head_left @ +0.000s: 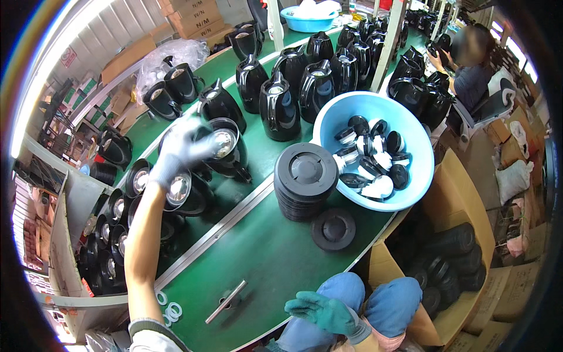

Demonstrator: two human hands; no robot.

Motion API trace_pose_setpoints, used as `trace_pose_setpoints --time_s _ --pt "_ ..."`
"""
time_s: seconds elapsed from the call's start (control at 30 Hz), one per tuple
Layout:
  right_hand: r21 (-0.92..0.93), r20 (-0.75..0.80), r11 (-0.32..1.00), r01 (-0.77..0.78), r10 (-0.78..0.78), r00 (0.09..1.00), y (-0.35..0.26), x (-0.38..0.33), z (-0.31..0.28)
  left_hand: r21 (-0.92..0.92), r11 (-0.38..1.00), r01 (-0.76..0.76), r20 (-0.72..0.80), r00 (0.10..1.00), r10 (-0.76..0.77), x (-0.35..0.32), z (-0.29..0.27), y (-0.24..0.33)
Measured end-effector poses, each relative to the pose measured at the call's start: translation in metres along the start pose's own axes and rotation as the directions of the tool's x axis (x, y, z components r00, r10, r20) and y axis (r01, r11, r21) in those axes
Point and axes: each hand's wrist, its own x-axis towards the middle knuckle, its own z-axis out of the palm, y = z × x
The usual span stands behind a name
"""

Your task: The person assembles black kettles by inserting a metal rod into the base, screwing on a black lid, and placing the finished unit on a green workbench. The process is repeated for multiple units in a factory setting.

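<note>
My left hand, in a pale glove smeared by motion, reaches over the green work surface beside an uncapped black jug. The jug's silvery inside shows at its mouth. Blur hides the fingers, so whether they touch the jug cannot be made out. Just below that hand, another open black jug lies tilted. Down by my knees, my right hand wears a green glove, its fingers stretched out and nothing visible in them. A stack of round black discs stands mid-surface, with a loose black disc beside it.
A blue basin holds several black-and-white lids. Capped black jugs line the far side. A metal T-shaped tool and white rings lie near me. At right are an open cardboard box and a seated co-worker.
</note>
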Motion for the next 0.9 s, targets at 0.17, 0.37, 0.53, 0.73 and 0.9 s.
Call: trace_pose_setpoints --time_s 0.17,0.37,0.53,0.73,0.9 --pt "-0.239 0.080 0.971 -0.008 0.028 0.996 0.003 0.015 0.038 0.535 0.844 -0.036 0.158 0.986 -0.058 -0.090 0.015 0.016" --pt "-0.895 0.039 0.405 0.185 -0.342 0.939 -0.012 0.006 0.103 0.440 0.882 -0.167 -0.007 0.982 0.189 -0.120 -0.024 0.107" --pt "-0.546 0.710 -0.816 0.188 -0.331 0.621 -0.032 0.053 0.178 0.342 0.892 -0.296 0.023 0.951 0.307 -0.209 -0.102 0.196" --pt "-0.387 0.598 -0.863 0.325 0.033 0.801 -0.007 0.004 0.180 0.182 0.918 -0.352 0.067 0.936 0.346 -0.300 -0.119 0.270" --pt "-0.698 0.550 -0.616 0.365 -0.134 0.825 0.010 -0.047 0.149 -0.167 0.953 -0.254 -0.241 0.948 0.210 -0.346 -0.105 0.288"
